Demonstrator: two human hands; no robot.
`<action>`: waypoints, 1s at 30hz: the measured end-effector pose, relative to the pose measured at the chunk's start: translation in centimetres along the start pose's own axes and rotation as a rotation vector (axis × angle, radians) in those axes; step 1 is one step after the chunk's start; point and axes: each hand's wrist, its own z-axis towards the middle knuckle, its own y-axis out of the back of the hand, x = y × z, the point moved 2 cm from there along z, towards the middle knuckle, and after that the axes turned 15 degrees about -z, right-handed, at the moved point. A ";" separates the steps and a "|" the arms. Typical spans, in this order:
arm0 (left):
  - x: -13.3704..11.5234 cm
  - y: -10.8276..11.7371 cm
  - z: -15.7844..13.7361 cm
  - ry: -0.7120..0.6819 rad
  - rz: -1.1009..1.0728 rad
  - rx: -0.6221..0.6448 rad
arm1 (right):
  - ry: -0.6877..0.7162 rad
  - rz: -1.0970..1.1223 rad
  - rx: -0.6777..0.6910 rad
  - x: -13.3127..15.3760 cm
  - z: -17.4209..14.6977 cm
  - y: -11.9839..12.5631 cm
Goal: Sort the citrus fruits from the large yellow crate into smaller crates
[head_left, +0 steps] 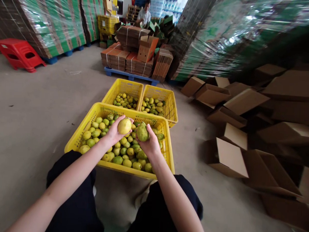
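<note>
My left hand (pixel 114 132) is closed around a yellow lemon (pixel 124 125), held above the near yellow crate (pixel 75 135). Just to the right, my right hand (pixel 152 143) grips a greener, bumpy lemon (pixel 142 132) with a knobby top. The two fruits are side by side with a small gap between them. Below both hands, the crate holds many loose lemons (pixel 127 162), ranging from green to yellow. My forearms cover some of the fruit.
Two smaller-looking yellow crates (pixel 173 108) with lemons stand just beyond. Open cardboard boxes (pixel 266 170) are heaped on the right. Bundled flat cartons (pixel 118 59) sit on a blue pallet (pixel 130 76), with a person (pixel 144 15) behind. A red stool (pixel 18 53) is at the left.
</note>
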 end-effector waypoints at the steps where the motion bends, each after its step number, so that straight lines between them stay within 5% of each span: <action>1: 0.0 0.1 0.1 0.020 -0.019 -0.007 | -0.014 -0.006 0.018 0.0 0.2 0.2; 7: 0.1 0.3 0.2 0.168 -0.165 -0.121 | -0.140 -0.122 0.159 0.3 1.0 1.9; 14: -0.3 -0.3 -0.6 0.175 -0.194 -0.187 | 0.013 -0.090 0.052 1.7 -0.1 1.2; 25: 0.2 0.7 0.4 0.137 -0.126 -0.158 | -0.048 -0.148 0.099 0.0 1.1 1.7; 30: -0.2 0.1 -0.2 0.175 -0.237 -0.200 | 0.052 -0.070 0.090 0.9 -0.1 0.8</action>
